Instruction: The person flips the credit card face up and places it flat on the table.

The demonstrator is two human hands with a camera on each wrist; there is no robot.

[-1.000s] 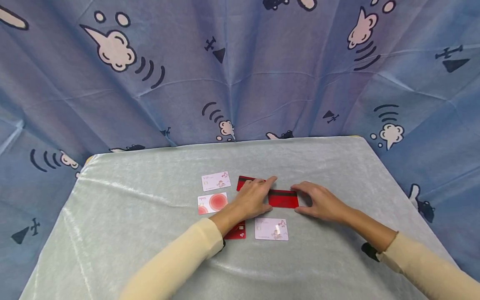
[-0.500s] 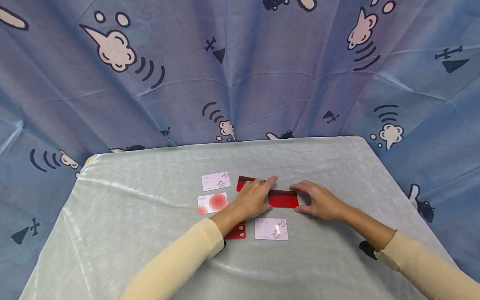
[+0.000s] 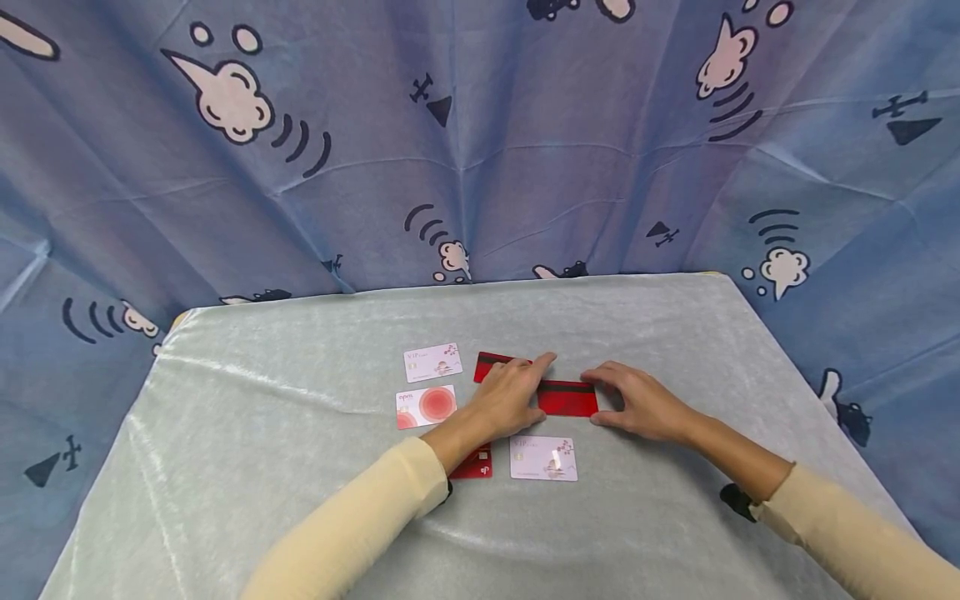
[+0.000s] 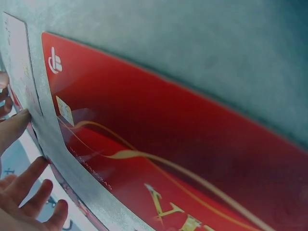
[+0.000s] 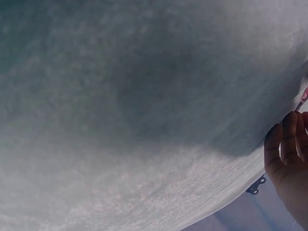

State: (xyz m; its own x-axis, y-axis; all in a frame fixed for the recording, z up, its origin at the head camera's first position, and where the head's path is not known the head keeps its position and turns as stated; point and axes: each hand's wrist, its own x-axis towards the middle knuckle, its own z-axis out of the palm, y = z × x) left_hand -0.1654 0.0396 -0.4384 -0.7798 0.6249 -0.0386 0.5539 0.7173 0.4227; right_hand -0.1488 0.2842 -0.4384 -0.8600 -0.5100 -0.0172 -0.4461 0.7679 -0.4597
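Observation:
A red plastic card (image 3: 567, 400) with a black magnetic stripe lies flat on the cloth, face down, between both hands. My left hand (image 3: 504, 398) rests at its left end, thumb by the lower corner, fingers spread and index pointing forward. With thumb and curved fingers, my right hand (image 3: 637, 403) holds the card's right end at its two corners. A second striped red card (image 3: 487, 363) is partly hidden behind the left hand. Under the left wrist lies a red chip card (image 4: 159, 139) with gold lines. The right wrist view shows mostly cloth, plus fingers at the edge.
White VIP cards lie at the back left (image 3: 432, 362) and in front of the hands (image 3: 543, 459). A white card with coral circles (image 3: 426, 407) sits left of the left hand. Pale grey velvety cloth (image 3: 300, 467) covers the table. A blue patterned curtain (image 3: 480, 167) hangs behind.
Almost nothing: the right hand and wrist shift very slightly at the card's right end. The cards and left hand stay in place.

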